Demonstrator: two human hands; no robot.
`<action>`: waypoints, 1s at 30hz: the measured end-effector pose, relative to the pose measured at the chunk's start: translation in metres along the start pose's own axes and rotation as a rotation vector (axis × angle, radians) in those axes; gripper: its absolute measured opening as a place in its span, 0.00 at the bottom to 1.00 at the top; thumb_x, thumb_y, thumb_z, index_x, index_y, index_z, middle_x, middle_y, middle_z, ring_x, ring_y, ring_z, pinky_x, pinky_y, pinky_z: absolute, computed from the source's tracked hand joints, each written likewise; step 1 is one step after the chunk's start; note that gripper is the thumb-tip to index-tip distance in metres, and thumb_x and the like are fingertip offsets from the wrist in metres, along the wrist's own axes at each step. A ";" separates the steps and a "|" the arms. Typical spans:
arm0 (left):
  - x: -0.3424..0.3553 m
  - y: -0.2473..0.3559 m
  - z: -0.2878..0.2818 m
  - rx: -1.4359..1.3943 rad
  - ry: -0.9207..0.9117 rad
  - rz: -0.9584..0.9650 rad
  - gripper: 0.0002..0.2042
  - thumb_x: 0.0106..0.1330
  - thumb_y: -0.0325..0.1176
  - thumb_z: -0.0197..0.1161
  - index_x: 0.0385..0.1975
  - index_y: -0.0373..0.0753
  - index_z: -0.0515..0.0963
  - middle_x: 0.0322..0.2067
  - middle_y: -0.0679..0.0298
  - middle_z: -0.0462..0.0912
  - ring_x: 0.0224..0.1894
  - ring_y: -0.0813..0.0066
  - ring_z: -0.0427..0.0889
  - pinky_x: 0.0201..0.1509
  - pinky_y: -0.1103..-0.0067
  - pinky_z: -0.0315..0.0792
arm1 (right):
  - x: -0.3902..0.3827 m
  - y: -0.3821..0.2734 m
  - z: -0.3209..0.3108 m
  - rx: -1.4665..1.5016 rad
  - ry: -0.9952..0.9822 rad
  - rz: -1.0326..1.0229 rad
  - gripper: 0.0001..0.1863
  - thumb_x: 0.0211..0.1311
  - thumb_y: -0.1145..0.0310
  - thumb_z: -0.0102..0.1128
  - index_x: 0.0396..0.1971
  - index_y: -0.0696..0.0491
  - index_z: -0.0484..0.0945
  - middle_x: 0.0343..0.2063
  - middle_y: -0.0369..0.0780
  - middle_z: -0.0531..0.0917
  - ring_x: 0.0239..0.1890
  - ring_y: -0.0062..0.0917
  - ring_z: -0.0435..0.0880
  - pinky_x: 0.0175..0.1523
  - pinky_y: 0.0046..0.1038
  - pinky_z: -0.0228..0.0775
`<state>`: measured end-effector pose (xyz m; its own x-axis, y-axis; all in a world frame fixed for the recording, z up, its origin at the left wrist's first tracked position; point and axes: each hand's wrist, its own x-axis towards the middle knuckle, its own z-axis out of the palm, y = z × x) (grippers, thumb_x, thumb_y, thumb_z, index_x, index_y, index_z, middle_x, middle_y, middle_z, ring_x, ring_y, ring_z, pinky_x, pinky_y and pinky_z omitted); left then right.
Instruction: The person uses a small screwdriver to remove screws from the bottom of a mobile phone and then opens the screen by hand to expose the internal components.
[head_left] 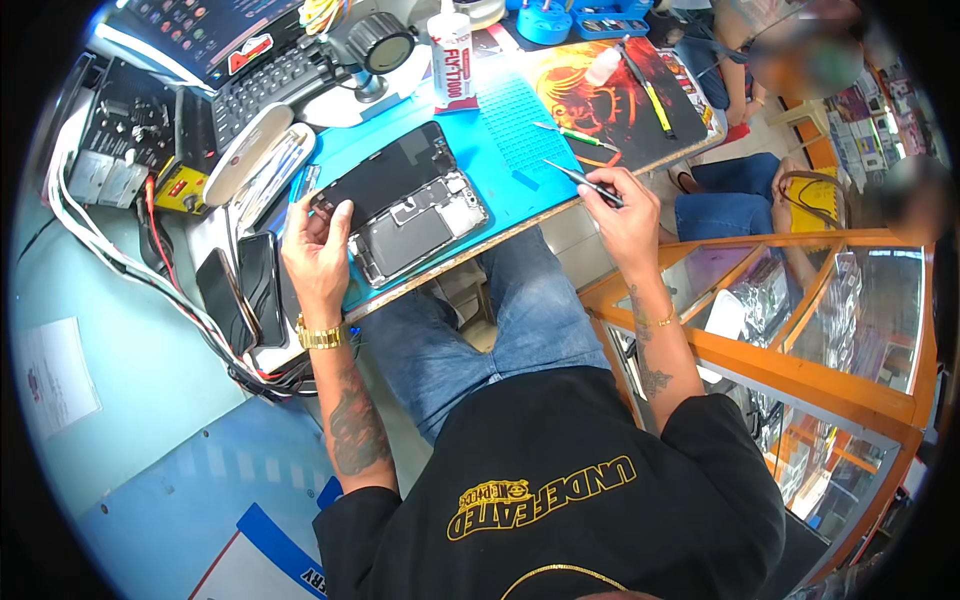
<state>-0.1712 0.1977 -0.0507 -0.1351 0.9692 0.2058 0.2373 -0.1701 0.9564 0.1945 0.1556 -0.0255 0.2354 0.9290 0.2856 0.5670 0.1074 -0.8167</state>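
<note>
An opened phone (415, 238) lies on the blue work mat (505, 200), its battery and inner boards bare. Its dark screen panel (385, 172) is folded back along the far side of the body. My left hand (318, 250) pinches the left end of that panel between thumb and fingers. Out to the right, past the mat's edge, my right hand (622, 212) grips slim dark tweezers (590, 184). Their silver point is aimed leftward over the mat, apart from the phone.
Behind the phone stand a white glue bottle (452, 60) and a round black device on a stand (372, 48). A laptop (225, 60) sits far left, near dark phones (262, 285). Green-handled pliers (578, 136) lie right. A glass display case (770, 310) stands beside me; people sit beyond.
</note>
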 end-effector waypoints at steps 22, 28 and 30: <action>0.000 0.006 -0.001 0.047 0.018 0.019 0.13 0.72 0.28 0.69 0.51 0.32 0.77 0.31 0.68 0.85 0.35 0.86 0.81 0.41 0.84 0.76 | 0.031 -0.033 -0.002 -0.545 -0.590 -0.085 0.31 0.57 0.64 0.59 0.63 0.53 0.77 0.33 0.55 0.87 0.39 0.53 0.86 0.50 0.50 0.78; 0.000 0.014 -0.001 0.049 0.016 0.003 0.13 0.71 0.29 0.70 0.50 0.32 0.77 0.30 0.67 0.85 0.33 0.86 0.80 0.39 0.84 0.74 | 0.027 -0.036 -0.008 -0.558 -0.650 -0.015 0.35 0.55 0.63 0.58 0.67 0.51 0.75 0.29 0.57 0.85 0.34 0.54 0.85 0.47 0.51 0.77; -0.001 0.014 -0.001 0.063 0.015 0.005 0.14 0.71 0.29 0.70 0.51 0.32 0.77 0.30 0.67 0.85 0.33 0.86 0.80 0.38 0.84 0.75 | 0.022 -0.043 -0.012 -0.574 -0.677 -0.007 0.33 0.56 0.65 0.57 0.66 0.52 0.76 0.31 0.57 0.85 0.34 0.54 0.84 0.47 0.50 0.76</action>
<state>-0.1688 0.1943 -0.0372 -0.1484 0.9655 0.2141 0.2982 -0.1628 0.9405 0.1845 0.1676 0.0219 -0.1838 0.9588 -0.2165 0.9180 0.0887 -0.3865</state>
